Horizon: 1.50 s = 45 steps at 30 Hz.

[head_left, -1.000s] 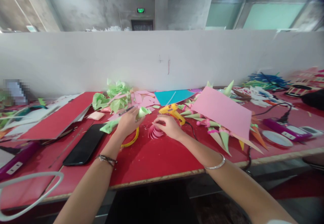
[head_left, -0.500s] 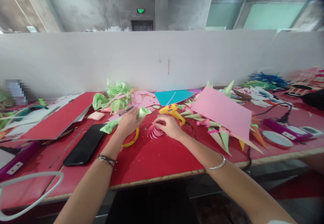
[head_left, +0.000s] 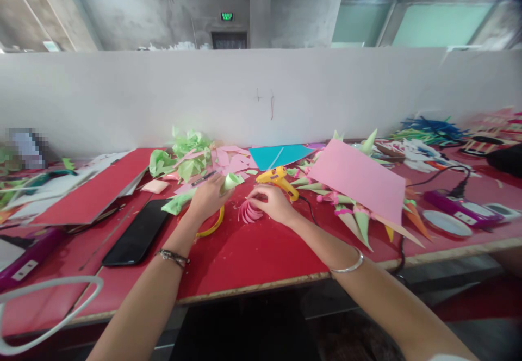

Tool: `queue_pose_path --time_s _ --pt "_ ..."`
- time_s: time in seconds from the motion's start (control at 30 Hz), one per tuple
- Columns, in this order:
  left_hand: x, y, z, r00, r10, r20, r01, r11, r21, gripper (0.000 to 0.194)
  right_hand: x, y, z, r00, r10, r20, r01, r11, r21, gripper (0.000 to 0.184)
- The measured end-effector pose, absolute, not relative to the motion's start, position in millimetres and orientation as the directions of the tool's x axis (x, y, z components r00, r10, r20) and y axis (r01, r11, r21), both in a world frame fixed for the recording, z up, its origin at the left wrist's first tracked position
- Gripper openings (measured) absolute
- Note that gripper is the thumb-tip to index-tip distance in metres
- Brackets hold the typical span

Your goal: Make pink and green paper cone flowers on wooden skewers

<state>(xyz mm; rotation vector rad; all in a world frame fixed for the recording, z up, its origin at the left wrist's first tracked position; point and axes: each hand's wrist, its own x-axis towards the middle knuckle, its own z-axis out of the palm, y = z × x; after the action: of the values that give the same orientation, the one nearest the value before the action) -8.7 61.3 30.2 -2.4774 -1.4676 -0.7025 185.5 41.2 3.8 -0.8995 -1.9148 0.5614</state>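
My left hand (head_left: 207,197) is closed around a rolled light green paper cone (head_left: 232,180). The cone's round open end points right, and its crumpled green tail (head_left: 174,204) sticks out left of the wrist. Under this hand lies a yellow ring-shaped thing (head_left: 215,225), partly covered by the wrist. My right hand (head_left: 274,202) pinches the upper end of a pink fringed paper strip (head_left: 248,213) between thumb and fingers. The strip's cut ends fan out downward, low over the red table. A yellow glue gun (head_left: 274,175) rests just behind the right hand.
A black phone (head_left: 138,233) lies left, beside red card sheets (head_left: 101,187). Behind are green tissue paper (head_left: 190,149) and blue card (head_left: 277,157). To the right, a pink sheet (head_left: 359,179) covers several paper cones (head_left: 361,225). Purple power strips (head_left: 460,209) lie farther out, with cords.
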Motion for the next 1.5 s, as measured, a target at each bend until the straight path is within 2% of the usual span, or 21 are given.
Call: queue_pose_path --time_s 0.23,0.43,0.63,0.77,0.87,0.97,1.03,1.1,1.2,1.27,1.37,1.5 --pt "-8.8 63.1 27.8 0.401 0.777 0.485 0.851 -0.511 0.116 0.026 186.4 39.7 8.7 -0.322 0.754 0.573 0.369 0.657 -0.657 0.006" --pt "-10.8 68.1 21.4 0.461 0.788 0.408 0.837 -0.539 0.093 0.025 190.1 35.1 17.6 -0.327 0.767 0.551 0.272 0.635 -0.723 0.006" --pt "-9.8 71.9 13.2 0.594 0.735 0.327 0.755 -0.65 0.088 0.027 190.5 34.4 19.4 -0.275 0.87 0.41 0.042 0.436 -0.899 0.008" --pt "-6.5 74.0 6.3 0.638 0.721 0.269 0.735 -0.675 0.065 0.023 191.2 31.2 23.3 -0.234 0.914 0.33 -0.123 0.309 -0.943 0.012" --pt "-3.5 71.6 2.8 0.652 0.728 0.212 0.733 -0.677 0.071 0.022 192.3 28.2 27.6 -0.238 0.92 0.311 -0.167 0.277 -0.946 0.014" --pt "-2.4 66.3 6.2 0.595 0.776 0.209 0.779 -0.621 0.087 0.026 193.4 27.7 28.6 -0.253 0.911 0.325 -0.133 0.3 -0.945 0.014" --pt "-3.4 62.9 13.4 0.548 0.798 0.253 0.795 -0.59 0.141 0.032 193.9 28.9 27.1 -0.264 0.902 0.343 -0.074 0.335 -0.939 0.013" --pt "-4.5 59.6 23.0 0.514 0.792 0.328 0.749 -0.601 0.278 0.033 194.3 30.4 24.9 -0.283 0.889 0.359 -0.021 0.368 -0.93 0.013" --pt "-3.4 52.7 35.2 0.488 0.765 0.42 0.535 -0.642 0.549 0.039 194.8 31.6 23.6 -0.325 0.863 0.387 0.03 0.419 -0.907 0.012" --pt "0.0 47.2 38.1 0.537 0.74 0.406 0.388 -0.644 0.659 0.041 195.5 31.1 25.0 -0.334 0.848 0.412 0.066 0.457 -0.887 0.012" --pt "7.6 40.6 34.8 0.637 0.689 0.345 0.339 -0.653 0.678 0.044 196.9 29.3 29.3 -0.317 0.833 0.453 0.096 0.504 -0.858 0.009" --pt "17.8 38.2 28.3 0.639 0.678 0.364 0.453 -0.714 0.534 0.057 197.7 27.6 33.6 -0.291 0.835 0.468 0.094 0.511 -0.854 0.007"
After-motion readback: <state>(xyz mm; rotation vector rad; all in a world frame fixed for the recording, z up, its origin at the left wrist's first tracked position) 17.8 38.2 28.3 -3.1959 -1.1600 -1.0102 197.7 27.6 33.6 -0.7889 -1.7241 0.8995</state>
